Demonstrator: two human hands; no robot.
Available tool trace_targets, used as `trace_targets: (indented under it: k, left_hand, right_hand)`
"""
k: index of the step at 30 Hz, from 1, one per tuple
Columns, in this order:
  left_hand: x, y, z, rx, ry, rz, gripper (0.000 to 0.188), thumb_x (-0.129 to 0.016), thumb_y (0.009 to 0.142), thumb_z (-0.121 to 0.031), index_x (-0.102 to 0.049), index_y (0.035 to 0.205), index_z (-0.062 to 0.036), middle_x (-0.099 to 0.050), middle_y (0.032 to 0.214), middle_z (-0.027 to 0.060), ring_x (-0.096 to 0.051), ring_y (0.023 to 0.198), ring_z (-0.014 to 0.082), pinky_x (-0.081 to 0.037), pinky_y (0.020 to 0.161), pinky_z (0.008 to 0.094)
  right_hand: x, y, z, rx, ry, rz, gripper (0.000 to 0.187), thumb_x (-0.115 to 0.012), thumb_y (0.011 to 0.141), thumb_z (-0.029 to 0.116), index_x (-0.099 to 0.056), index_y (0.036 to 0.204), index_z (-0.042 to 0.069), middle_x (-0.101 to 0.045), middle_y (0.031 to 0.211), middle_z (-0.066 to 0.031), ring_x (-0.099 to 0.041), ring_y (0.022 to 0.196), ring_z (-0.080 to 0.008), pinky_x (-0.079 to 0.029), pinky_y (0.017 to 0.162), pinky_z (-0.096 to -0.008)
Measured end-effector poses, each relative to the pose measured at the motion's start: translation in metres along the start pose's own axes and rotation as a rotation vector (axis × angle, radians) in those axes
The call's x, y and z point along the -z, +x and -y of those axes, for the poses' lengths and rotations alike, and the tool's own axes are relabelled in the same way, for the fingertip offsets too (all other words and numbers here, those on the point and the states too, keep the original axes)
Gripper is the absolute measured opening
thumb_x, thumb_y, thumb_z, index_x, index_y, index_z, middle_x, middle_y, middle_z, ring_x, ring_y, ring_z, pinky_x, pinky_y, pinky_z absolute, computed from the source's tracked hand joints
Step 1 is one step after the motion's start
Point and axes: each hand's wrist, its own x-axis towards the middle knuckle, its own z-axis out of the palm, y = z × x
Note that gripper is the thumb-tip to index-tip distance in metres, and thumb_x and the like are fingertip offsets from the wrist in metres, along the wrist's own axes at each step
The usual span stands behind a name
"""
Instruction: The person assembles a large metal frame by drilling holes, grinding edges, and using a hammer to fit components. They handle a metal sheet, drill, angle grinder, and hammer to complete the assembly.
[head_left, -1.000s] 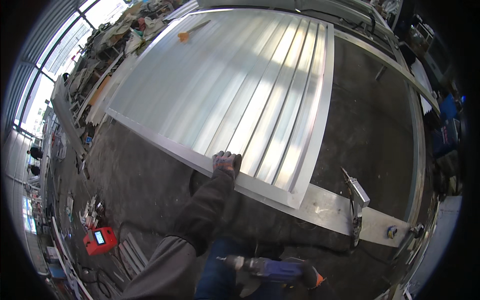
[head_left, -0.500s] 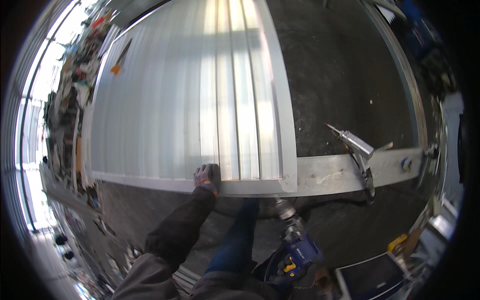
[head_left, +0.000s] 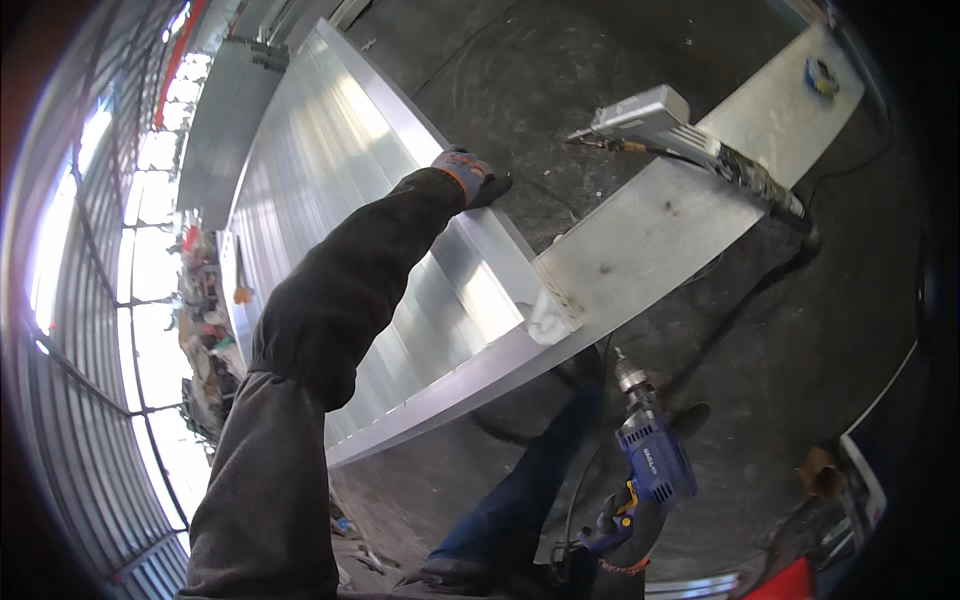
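Observation:
My left hand (head_left: 468,177), in a grey and orange glove, curls over the right frame edge of a large ribbed metal panel (head_left: 335,190). The left arm stretches across the panel's near corner. My gloved right hand (head_left: 632,530) is wrapped around the grip of a blue power drill (head_left: 655,462), low at the right. The drill's chuck and bit point up and away, apart from the panel. Under the panel's near right corner runs a flat metal beam (head_left: 660,240). Crumpled whitish material (head_left: 548,318) lies at that corner.
A silver tool with a pointed nose (head_left: 690,140) and a hose lies across the beam. Farther along it sits a small blue and yellow thing (head_left: 821,77). A cord hangs beside the drill. Clutter (head_left: 205,340) stands beyond the panel's left side. A brown cardboard-like tube (head_left: 820,472) lies at right.
My view has turned and shifted. My left hand has gone from the panel's near edge to its right side edge. The drill stays in my right hand and has come up slightly.

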Motion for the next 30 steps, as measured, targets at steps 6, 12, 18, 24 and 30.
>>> trace_targets:
  k: [6,12,18,24,30]
  left_hand:
    - [0.012,0.013,-0.024,0.139,0.103,0.11,0.06,-0.033,0.096,-0.057,-0.074,0.094,-0.0139,-0.071,0.095,0.0091,-0.064,0.101,0.027,-0.045,0.094,0.0383]
    - [0.016,0.011,-0.041,0.331,-0.111,0.062,0.063,-0.037,0.094,-0.06,-0.071,0.086,-0.0078,-0.069,0.082,0.0105,-0.069,0.076,0.0277,-0.053,0.08,0.0399]
    - [0.012,0.013,-0.04,0.436,-0.139,0.028,0.061,-0.033,0.093,-0.056,-0.074,0.08,-0.0142,-0.071,0.085,0.0089,-0.068,0.087,0.0284,-0.046,0.088,0.0374]
    - [0.007,0.016,-0.035,0.438,-0.14,-0.001,0.061,-0.035,0.092,-0.059,-0.074,0.08,-0.0141,-0.071,0.085,0.0087,-0.068,0.086,0.0289,-0.048,0.086,0.0379]
    - [0.005,0.022,-0.031,0.43,-0.108,-0.003,0.06,-0.038,0.091,-0.061,-0.074,0.08,-0.0143,-0.071,0.085,0.0091,-0.068,0.089,0.0295,-0.049,0.085,0.0383]
  right_hand:
    - [-0.006,0.043,-0.025,0.018,-0.162,0.216,0.031,-0.063,0.091,0.028,-0.055,0.096,-0.001,-0.06,0.069,-0.0105,-0.058,0.05,-0.0217,-0.046,0.042,-0.0298]
    - [0.03,0.07,-0.074,-0.054,-0.055,0.289,0.022,-0.059,0.095,0.02,-0.055,0.1,-0.001,-0.062,0.076,-0.0129,-0.061,0.056,-0.023,-0.051,0.047,-0.0347]
    - [0.017,0.082,-0.081,-0.103,0.117,0.498,0.028,-0.058,0.095,0.015,-0.054,0.115,-0.003,-0.066,0.09,-0.016,-0.065,0.071,-0.0262,-0.055,0.054,-0.0389]
    - [0.023,0.09,-0.075,-0.741,0.8,0.277,0.033,-0.061,0.093,0.013,-0.051,0.12,-0.002,-0.064,0.104,-0.0207,-0.065,0.083,-0.0307,-0.057,0.071,-0.044]
    - [0.056,0.114,-0.116,-0.577,0.405,0.541,0.026,-0.05,0.098,0.017,-0.053,0.117,-0.001,-0.061,0.111,-0.0206,-0.062,0.095,-0.0328,-0.05,0.088,-0.0476]
